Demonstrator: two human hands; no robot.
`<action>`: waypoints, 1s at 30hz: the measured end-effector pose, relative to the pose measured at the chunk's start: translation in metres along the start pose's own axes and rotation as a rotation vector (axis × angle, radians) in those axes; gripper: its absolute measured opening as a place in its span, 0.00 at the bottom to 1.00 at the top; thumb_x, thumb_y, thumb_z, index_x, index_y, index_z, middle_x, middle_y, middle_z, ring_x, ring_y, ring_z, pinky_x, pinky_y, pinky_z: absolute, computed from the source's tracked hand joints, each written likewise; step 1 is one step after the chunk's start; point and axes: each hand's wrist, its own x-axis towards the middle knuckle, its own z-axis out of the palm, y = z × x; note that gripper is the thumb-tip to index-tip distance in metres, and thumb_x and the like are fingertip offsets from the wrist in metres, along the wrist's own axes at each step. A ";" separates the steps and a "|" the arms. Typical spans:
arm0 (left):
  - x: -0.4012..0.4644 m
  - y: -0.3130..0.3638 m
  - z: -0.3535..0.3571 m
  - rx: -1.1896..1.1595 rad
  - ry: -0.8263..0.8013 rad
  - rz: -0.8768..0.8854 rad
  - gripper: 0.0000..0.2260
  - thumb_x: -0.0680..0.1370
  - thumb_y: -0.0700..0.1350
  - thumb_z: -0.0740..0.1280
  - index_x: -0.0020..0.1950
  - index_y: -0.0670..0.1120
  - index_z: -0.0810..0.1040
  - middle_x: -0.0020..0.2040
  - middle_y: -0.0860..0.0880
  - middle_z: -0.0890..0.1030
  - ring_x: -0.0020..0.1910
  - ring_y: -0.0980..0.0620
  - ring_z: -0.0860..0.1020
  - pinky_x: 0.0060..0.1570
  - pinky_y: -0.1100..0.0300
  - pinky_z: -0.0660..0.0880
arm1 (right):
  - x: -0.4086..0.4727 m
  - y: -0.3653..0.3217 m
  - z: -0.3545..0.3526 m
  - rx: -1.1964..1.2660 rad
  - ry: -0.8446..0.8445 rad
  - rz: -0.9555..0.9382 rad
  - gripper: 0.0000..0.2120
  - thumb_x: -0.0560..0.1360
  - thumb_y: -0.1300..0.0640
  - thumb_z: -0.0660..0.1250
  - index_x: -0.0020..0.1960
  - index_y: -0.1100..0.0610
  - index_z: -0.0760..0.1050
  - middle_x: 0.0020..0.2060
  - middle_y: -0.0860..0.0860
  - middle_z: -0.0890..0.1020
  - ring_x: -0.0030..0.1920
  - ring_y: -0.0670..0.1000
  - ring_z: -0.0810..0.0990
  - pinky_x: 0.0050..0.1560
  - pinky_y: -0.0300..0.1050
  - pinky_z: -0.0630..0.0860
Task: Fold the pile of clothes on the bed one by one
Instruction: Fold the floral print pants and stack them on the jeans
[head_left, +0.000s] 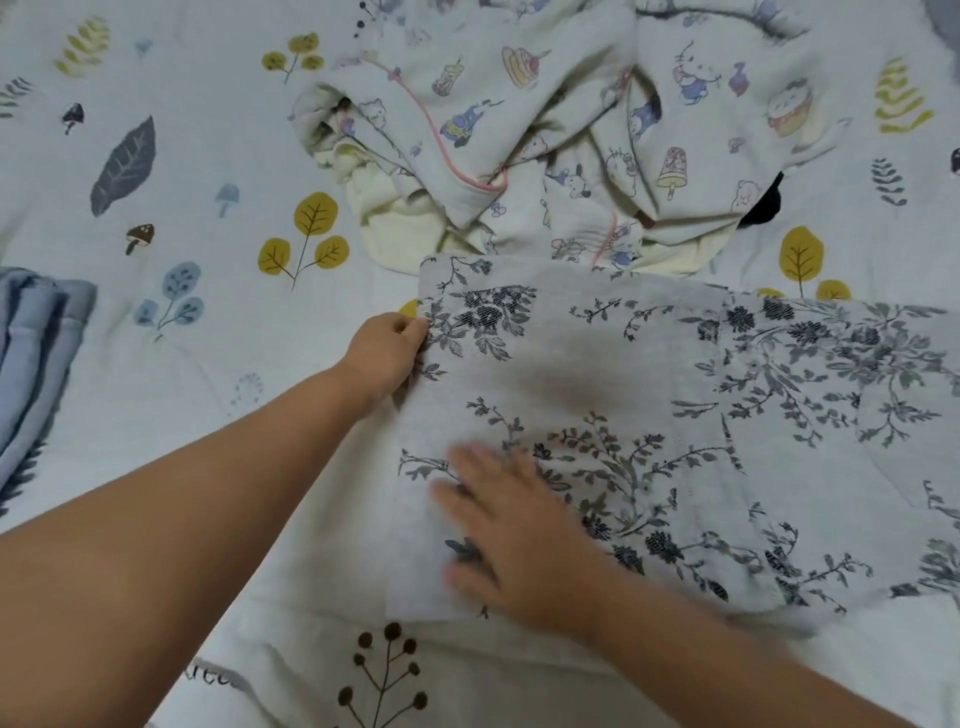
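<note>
The bed (156, 364) carries the floral cloth (597, 364) spread under and to the right of both my hands, its long axis running rightward away from my fingers, so I judge the next fold comes across from that far side. My left hand (387, 353) pinches its left edge; my right hand (511, 525), blurred, lies flat on it with fingers straight. Beyond my fingertips waits the unfolded pile (545, 130); no containers show.

place: home bedroom | evidence: leaf-print bed sheet (171, 171); heap of cartoon-print clothes (545, 130); folded blue garment (36, 343)
</note>
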 end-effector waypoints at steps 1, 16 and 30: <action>0.000 0.001 -0.001 0.006 -0.018 0.002 0.14 0.81 0.48 0.58 0.38 0.46 0.72 0.36 0.47 0.74 0.32 0.54 0.70 0.36 0.61 0.69 | 0.001 -0.009 0.002 -0.071 -0.072 -0.080 0.33 0.75 0.35 0.51 0.71 0.55 0.64 0.72 0.56 0.65 0.73 0.59 0.60 0.67 0.66 0.61; 0.031 0.015 0.011 -0.113 0.222 -0.014 0.18 0.79 0.49 0.62 0.30 0.45 0.67 0.32 0.45 0.75 0.38 0.43 0.76 0.42 0.52 0.73 | -0.025 -0.042 0.036 -0.135 0.053 -0.227 0.18 0.75 0.48 0.57 0.60 0.48 0.77 0.61 0.45 0.79 0.68 0.54 0.69 0.63 0.59 0.70; 0.003 0.009 0.033 0.260 0.455 0.326 0.18 0.80 0.46 0.57 0.68 0.41 0.65 0.68 0.40 0.67 0.65 0.42 0.68 0.61 0.49 0.66 | -0.022 -0.028 0.023 -0.115 0.214 -0.126 0.22 0.80 0.44 0.49 0.68 0.52 0.65 0.69 0.54 0.67 0.73 0.56 0.60 0.67 0.61 0.65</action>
